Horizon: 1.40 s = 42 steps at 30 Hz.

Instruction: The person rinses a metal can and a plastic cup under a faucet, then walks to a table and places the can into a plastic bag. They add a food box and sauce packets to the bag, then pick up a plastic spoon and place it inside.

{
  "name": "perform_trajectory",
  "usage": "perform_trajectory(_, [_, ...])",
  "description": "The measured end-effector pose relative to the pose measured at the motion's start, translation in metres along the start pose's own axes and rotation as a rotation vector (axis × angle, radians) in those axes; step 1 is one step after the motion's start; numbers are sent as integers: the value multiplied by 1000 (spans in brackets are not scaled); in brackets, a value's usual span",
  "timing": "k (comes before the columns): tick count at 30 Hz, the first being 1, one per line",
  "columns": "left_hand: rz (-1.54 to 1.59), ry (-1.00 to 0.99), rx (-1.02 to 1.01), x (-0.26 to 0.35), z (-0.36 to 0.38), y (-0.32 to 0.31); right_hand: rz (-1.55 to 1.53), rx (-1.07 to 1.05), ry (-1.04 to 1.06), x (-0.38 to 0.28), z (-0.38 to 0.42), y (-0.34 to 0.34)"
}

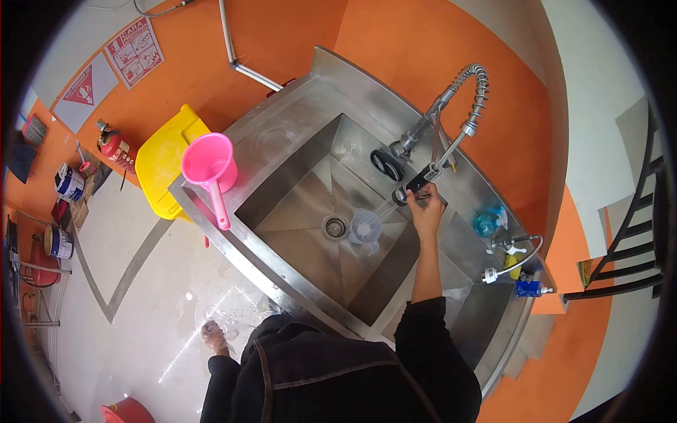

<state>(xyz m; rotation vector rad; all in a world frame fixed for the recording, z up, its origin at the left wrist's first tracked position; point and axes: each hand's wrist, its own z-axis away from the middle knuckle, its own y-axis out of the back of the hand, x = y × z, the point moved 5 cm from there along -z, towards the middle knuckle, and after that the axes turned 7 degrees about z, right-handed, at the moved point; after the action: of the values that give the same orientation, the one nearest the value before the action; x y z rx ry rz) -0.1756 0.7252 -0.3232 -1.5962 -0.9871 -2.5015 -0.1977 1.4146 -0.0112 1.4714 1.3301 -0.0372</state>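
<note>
My right hand [425, 208] is closed round the handle of a spray faucet [409, 192] over the stainless steel sink [282, 204]. Streams of water run from its nozzle into a clear plastic jug [365, 227], which lies in the basin beside the drain [335, 226]. My left hand [213, 334] hangs low at my side, outside the sink and above the floor. Its fingers are bent at something clear and shiny that I cannot make out. A pink dipper [209, 162] rests on the sink's left rim, handle toward me.
A yellow bin [169, 158] stands left of the sink. On the right ledge are a teal spray bottle [486, 224], a hose tap [490, 274] and a blue pouch [530, 288]. A fire extinguisher [117, 149] is by the orange wall, a red bucket [127, 411] at bottom left.
</note>
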Motion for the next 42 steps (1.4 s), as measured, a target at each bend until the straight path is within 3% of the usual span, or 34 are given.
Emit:
perform_trajectory(3, [-120, -56, 36, 7, 2, 2, 59, 21, -12, 1, -1, 0])
perform_trajectory(6, [-150, 108, 31, 10, 4, 3, 22, 7, -32, -5, 0, 3])
perform_trajectory(12, [24, -1, 3, -7, -1, 2, 52, -6, -47, -4, 2, 3])
perform_trajectory(16, [-82, 41, -3, 4, 4, 5, 12, -13, -56, 3, 3, -2])
perform_trajectory(22, [-25, 26, 3, -16, 1, 3, -55, 124, 19, -13, 22, 19])
perform_trajectory(28, [72, 4, -15, -27, -7, -2, -239, 152, -118, 13, 72, 39])
perform_trajectory(30, [115, 38, -29, -33, -13, -3, -407, 60, -193, 22, 102, 26])
perform_trajectory(33, [-33, 97, -38, -26, -17, -8, -298, -357, -266, 7, 162, -5])
perform_trajectory(36, [-37, -65, -42, -35, -29, -13, -279, -759, -269, -5, 225, -44])
perform_trajectory(42, [-157, 84, -76, 21, -3, -16, 3, -787, -129, -27, 254, -50])
